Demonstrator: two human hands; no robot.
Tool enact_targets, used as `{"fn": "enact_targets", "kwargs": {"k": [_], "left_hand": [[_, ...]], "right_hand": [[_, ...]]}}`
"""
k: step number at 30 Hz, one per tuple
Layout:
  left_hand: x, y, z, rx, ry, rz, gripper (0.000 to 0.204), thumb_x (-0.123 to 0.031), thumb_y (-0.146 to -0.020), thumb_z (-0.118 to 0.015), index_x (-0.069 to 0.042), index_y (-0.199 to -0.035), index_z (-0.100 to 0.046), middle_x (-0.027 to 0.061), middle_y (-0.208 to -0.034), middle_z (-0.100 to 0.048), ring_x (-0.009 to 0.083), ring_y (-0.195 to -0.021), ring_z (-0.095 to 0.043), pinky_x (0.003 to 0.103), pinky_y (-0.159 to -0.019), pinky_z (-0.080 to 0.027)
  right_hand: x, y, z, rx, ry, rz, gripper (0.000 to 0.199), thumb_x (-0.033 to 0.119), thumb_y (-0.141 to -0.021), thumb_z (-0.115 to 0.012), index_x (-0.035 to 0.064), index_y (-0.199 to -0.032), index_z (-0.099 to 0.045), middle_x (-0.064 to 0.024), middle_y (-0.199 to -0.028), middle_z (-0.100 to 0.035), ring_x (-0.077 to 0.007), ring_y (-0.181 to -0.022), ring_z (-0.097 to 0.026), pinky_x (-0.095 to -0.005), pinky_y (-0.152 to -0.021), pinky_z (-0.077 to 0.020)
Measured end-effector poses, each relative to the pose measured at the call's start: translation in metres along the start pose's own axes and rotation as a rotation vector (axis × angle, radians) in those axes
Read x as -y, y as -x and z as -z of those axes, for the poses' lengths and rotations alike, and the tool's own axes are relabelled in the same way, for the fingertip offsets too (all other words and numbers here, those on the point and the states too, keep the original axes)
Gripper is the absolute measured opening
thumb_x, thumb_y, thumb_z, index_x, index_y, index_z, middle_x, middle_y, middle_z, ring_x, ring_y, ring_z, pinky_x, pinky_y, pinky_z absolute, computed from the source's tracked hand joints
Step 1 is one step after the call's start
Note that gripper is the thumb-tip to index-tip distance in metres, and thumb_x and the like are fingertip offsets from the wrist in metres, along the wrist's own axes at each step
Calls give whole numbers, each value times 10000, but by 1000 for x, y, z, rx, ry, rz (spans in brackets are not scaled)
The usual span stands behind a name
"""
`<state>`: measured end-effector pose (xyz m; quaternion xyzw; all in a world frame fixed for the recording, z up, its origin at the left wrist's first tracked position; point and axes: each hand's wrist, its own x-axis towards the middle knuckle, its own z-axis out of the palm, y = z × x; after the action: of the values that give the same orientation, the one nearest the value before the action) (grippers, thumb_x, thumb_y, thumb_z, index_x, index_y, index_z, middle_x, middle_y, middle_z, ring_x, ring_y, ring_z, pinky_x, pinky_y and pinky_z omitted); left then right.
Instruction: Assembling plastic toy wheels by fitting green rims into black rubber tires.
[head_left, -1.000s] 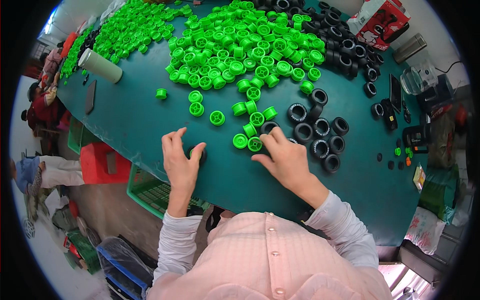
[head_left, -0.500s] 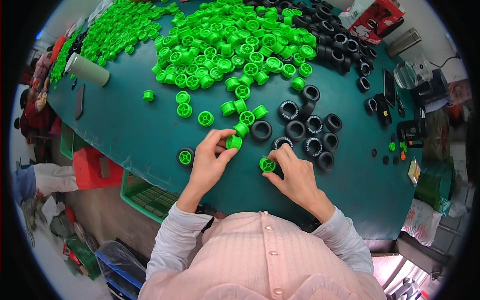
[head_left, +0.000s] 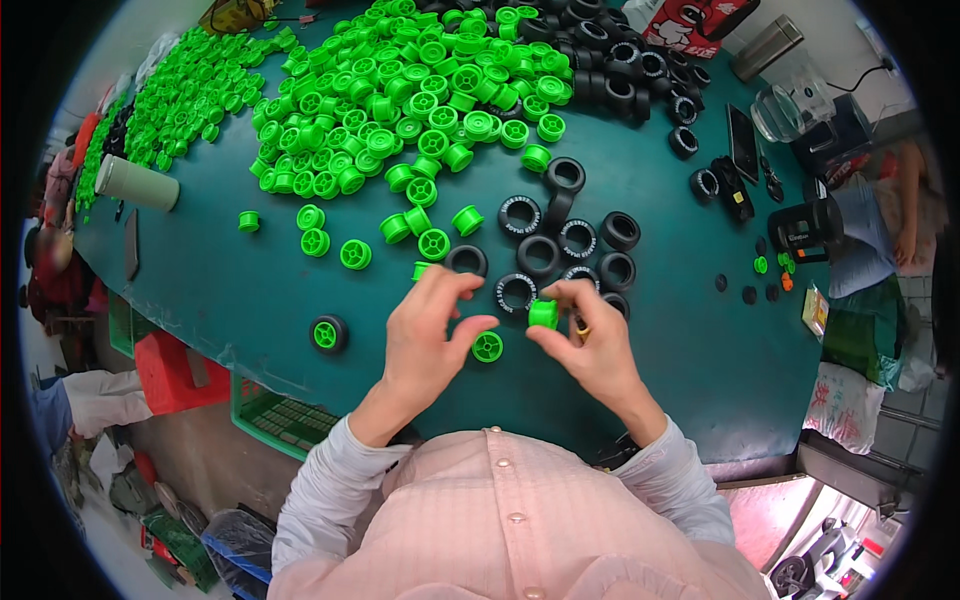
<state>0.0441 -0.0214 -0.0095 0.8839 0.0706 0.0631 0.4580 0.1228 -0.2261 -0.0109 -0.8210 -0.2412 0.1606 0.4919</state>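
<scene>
My left hand is raised over the table with thumb and fingers apart and nothing between them. Just beyond its thumb, a green spoked wheel rim lies on the table. Between thumb and fingers of my right hand is another green wheel rim, held on its side. A small yellow and dark piece shows by the right fingers; its kind is hidden. Black toy tyres lie loosely grouped beyond my right hand. Off to the left stands a black tyre with a green rim in it.
A large heap of green rims covers the far table, with a pile of black tyres to its right. A pale tumbler stands far left. A phone, a glass jug and a black mug are on the right.
My left hand has let go of the green rim it held. One rim now lies between my hands, and my right hand holds one on its side. The view has shifted right.
</scene>
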Motion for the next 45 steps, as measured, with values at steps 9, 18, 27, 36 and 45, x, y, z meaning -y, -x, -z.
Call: {"fn": "enact_targets", "kwargs": {"k": [9,18,27,36,45], "left_hand": [[-12,-27,-19,99,146,-9,475,-48,-771,-762,-33,-1217,-599,77,-1061,-600,237,-917,-585,348,-770,-488],[-10,-18,-26,395,3,-330,488,-10,-710,-753,-107,-1180,-664,105,-1116,-586,294,-1023,-589,381,-806,-517],[-10,-27,-34,490,-104,-388,330,9,-749,-733,-63,-1063,-663,103,-1039,-604,286,-963,-607,391,-736,-511],[4,-20,25,-6,228,57,278,38,-912,-541,-26,-1155,-661,45,-1033,-569,101,-880,-597,228,-678,-518],[31,28,26,30,886,446,368,-102,-926,-703,28,-1254,-597,59,-1047,-676,111,-912,-650,238,-713,-554]], "right_hand": [[-13,6,35,143,-1041,-408,334,140,-908,-681,54,-1212,-573,-36,-987,-669,14,-541,-444,-172,-428,-320],[-15,13,4,968,-521,-103,328,203,-862,-736,35,-1129,-646,9,-948,-660,-76,-690,-489,-262,-623,-406],[-36,15,30,1078,-489,-59,311,200,-846,-749,34,-1096,-665,-20,-926,-686,-92,-678,-498,-273,-616,-398],[-10,12,-16,870,-362,57,315,252,-844,-754,30,-1024,-624,-116,-1234,-679,-216,-894,-673,-311,-709,-511],[0,-18,-2,276,-228,-110,324,146,-816,-788,35,-1087,-649,-7,-969,-640,-49,-641,-461,-239,-550,-364]]}}
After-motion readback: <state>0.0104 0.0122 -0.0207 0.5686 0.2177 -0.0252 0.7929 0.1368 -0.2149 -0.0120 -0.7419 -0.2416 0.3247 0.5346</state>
